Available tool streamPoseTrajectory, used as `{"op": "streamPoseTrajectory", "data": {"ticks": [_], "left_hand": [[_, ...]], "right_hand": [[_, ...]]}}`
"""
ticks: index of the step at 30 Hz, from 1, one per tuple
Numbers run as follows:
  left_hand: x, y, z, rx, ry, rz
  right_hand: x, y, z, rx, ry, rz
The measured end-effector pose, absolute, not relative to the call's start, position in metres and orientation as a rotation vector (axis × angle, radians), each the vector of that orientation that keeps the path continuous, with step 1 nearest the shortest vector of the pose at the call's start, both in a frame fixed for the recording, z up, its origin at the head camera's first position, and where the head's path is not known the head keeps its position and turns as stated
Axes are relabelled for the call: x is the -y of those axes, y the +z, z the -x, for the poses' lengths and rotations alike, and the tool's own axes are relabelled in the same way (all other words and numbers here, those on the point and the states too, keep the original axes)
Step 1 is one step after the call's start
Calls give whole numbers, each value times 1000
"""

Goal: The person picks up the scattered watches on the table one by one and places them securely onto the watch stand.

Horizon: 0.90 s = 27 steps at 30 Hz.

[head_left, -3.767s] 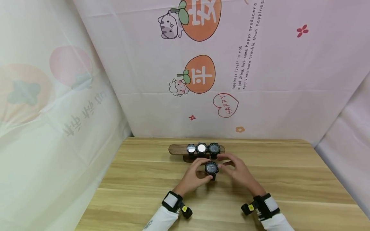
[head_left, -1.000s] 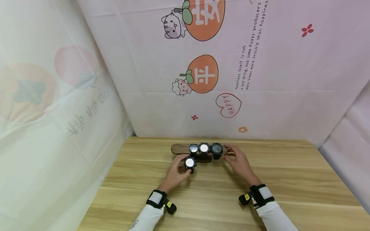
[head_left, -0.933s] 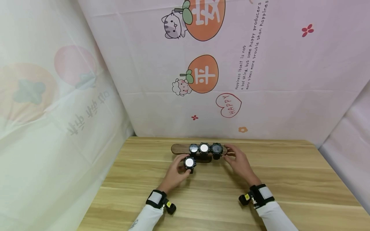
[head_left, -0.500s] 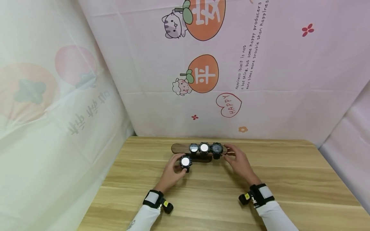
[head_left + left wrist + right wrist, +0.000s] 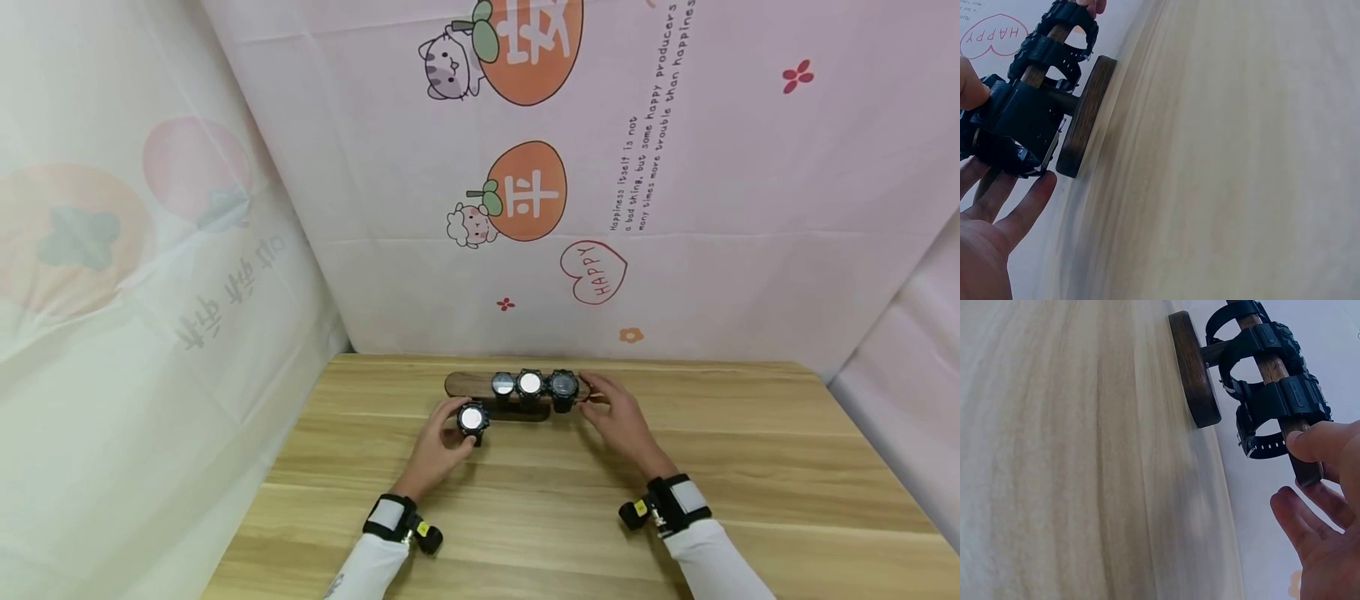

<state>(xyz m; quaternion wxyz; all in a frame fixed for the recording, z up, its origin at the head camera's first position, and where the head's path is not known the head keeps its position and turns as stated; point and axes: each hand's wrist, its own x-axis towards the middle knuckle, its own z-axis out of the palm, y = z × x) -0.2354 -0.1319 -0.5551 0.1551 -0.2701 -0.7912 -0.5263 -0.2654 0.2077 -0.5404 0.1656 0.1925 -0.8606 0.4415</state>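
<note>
My left hand (image 5: 431,454) grips a black wristwatch (image 5: 472,418) by its sides, with the round face up. It is in front of the left part of a dark wooden watch stand (image 5: 467,385). Three black watches hang side by side on the stand's bar: a small left one (image 5: 503,384), a bright-faced middle one (image 5: 530,383) and a dark-faced right one (image 5: 563,386). My right hand (image 5: 622,429) pinches the bar's right end. In the right wrist view the thumb of that right hand (image 5: 1329,550) lies on the bar tip, beside the nearest strap (image 5: 1272,403).
The stand's base (image 5: 1088,119) rests near the back edge of a light wood table (image 5: 555,517). Behind it hangs a printed white cloth (image 5: 405,292), with another white cloth (image 5: 150,400) at the left side.
My left hand has carried the watch leftward, from in front of the right-hand watch to the stand's left part. My right hand has gone from beside that watch to the bar's right end.
</note>
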Motion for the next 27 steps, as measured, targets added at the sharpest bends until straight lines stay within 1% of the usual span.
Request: {"op": "streamPoseTrajectory", "data": {"ticks": [6, 9, 27], "left_hand": [[132, -530, 221, 2260, -1487, 799], [134, -523, 219, 2264, -1482, 805], [147, -525, 222, 2262, -1532, 799]], "right_hand": [[-208, -542, 266, 2460, 1245, -547], [-208, -542, 266, 2461, 1245, -537], [-208, -537, 264, 2471, 1257, -542]]}}
